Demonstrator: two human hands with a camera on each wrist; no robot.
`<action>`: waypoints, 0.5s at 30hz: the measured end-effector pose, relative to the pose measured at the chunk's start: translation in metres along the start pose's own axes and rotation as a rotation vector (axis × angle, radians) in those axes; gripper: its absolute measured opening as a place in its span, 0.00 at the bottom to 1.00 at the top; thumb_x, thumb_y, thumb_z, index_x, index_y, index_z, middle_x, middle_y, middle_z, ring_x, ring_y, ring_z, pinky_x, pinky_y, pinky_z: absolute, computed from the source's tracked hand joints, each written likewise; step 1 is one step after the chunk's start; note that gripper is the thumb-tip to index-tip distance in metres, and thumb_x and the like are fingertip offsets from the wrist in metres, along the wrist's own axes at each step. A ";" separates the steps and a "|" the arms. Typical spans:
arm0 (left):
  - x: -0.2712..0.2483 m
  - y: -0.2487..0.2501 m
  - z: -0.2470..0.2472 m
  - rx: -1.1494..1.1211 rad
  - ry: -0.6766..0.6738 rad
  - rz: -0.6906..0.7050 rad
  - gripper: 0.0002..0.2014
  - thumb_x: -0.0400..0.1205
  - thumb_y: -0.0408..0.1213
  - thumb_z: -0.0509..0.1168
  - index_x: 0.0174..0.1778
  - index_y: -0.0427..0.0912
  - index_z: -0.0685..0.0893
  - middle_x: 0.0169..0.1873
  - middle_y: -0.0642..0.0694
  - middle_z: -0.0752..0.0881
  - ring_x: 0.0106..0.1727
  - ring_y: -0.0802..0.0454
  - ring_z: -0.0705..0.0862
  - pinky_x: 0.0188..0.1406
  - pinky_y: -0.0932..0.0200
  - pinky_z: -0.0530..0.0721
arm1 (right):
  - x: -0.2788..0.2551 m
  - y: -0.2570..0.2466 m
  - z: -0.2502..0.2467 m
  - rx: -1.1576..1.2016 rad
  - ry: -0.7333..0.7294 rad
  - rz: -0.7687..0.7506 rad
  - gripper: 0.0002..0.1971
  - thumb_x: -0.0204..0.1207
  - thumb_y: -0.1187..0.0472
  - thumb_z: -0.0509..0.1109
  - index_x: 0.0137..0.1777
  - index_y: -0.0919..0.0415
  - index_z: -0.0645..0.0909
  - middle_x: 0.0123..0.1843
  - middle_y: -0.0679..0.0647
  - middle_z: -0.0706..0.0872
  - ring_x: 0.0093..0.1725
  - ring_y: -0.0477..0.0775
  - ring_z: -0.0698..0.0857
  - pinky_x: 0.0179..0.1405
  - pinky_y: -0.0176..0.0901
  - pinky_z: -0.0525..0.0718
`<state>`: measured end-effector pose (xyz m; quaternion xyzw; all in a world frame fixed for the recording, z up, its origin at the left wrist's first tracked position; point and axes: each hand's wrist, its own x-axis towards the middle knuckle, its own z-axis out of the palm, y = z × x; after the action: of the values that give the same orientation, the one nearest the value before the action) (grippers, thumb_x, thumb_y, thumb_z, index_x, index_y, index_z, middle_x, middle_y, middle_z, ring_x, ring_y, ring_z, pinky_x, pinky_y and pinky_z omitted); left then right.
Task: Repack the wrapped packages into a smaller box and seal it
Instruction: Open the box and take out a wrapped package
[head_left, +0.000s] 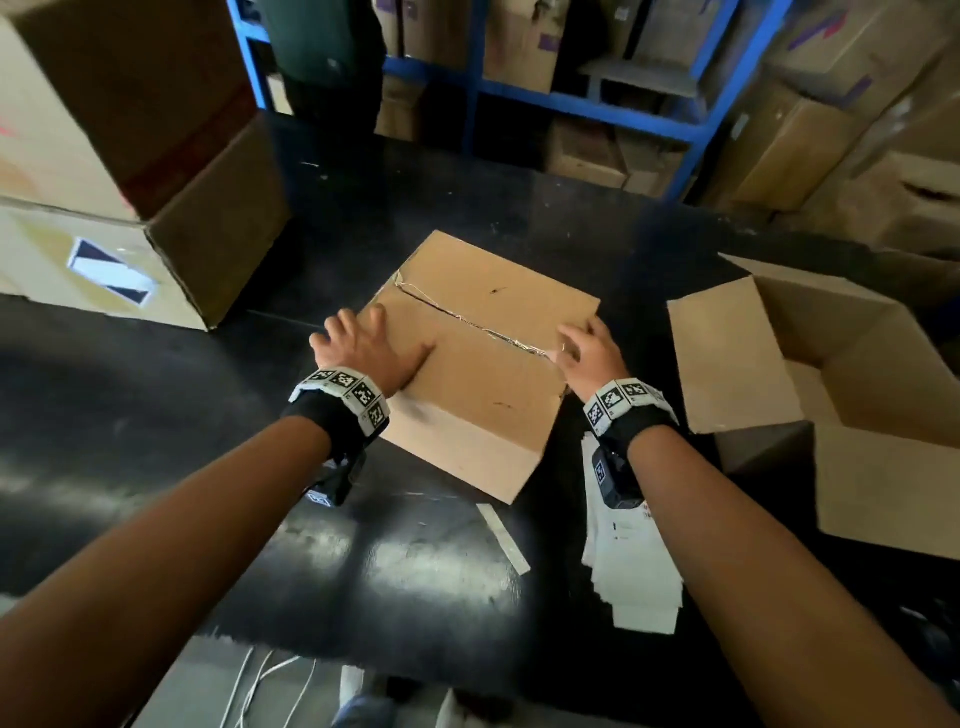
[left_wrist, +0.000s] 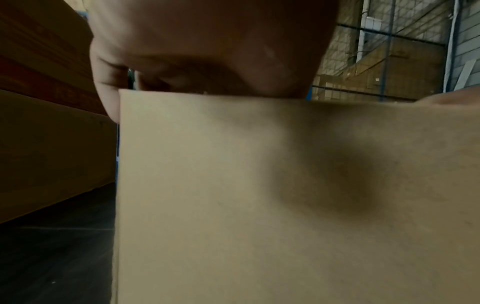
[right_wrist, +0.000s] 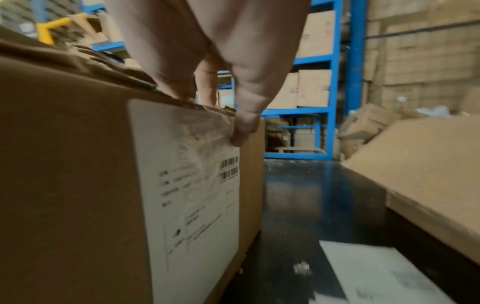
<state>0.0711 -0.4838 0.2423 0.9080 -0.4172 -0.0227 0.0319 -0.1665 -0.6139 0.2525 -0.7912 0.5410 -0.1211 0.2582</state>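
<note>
A closed brown cardboard box (head_left: 488, 312) stands mid-table, a torn tape seam running across its top. My left hand (head_left: 363, 340) lies flat on the box's top left corner, fingers straight; the left wrist view has the palm (left_wrist: 207, 51) over the box's side wall (left_wrist: 259, 205). My right hand (head_left: 587, 348) grips the top right edge at the seam's end. Seen from the right wrist, its fingers (right_wrist: 182, 86) sit on top and the thumb presses crinkled clear tape over a white shipping label (right_wrist: 187, 195). An open cardboard box (head_left: 857, 395) stands to the right, flaps up. No wrapped packages show.
Large stacked cartons (head_left: 130, 156) fill the table's left rear. A pile of white sheets (head_left: 628, 561) and a loose pale strip (head_left: 504, 538) lie on the black table (head_left: 363, 571) near me. Blue shelving (head_left: 571, 98) with cartons and a person in dark clothes (head_left: 332, 52) stand behind.
</note>
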 end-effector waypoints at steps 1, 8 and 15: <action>-0.010 -0.003 0.000 0.010 0.010 -0.011 0.46 0.69 0.79 0.43 0.70 0.47 0.67 0.62 0.36 0.75 0.62 0.37 0.75 0.55 0.43 0.72 | 0.000 0.001 0.000 -0.030 0.036 -0.048 0.19 0.79 0.58 0.68 0.70 0.58 0.80 0.80 0.58 0.65 0.75 0.60 0.70 0.73 0.46 0.70; -0.054 -0.019 0.004 0.004 0.000 -0.005 0.43 0.72 0.77 0.43 0.70 0.45 0.66 0.61 0.38 0.75 0.58 0.36 0.80 0.44 0.48 0.79 | -0.009 -0.007 0.005 -0.180 0.113 -0.210 0.08 0.76 0.60 0.69 0.51 0.62 0.85 0.56 0.58 0.80 0.59 0.61 0.79 0.52 0.47 0.80; -0.047 -0.016 0.004 0.018 0.099 0.287 0.29 0.80 0.61 0.51 0.71 0.47 0.67 0.74 0.38 0.66 0.69 0.35 0.71 0.66 0.40 0.72 | -0.018 -0.009 0.009 -0.365 0.117 -0.305 0.09 0.78 0.57 0.66 0.56 0.55 0.82 0.61 0.55 0.81 0.61 0.60 0.76 0.58 0.51 0.76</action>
<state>0.0523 -0.4379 0.2376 0.8394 -0.5406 0.0304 0.0472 -0.1619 -0.5928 0.2508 -0.8890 0.4421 -0.1046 0.0577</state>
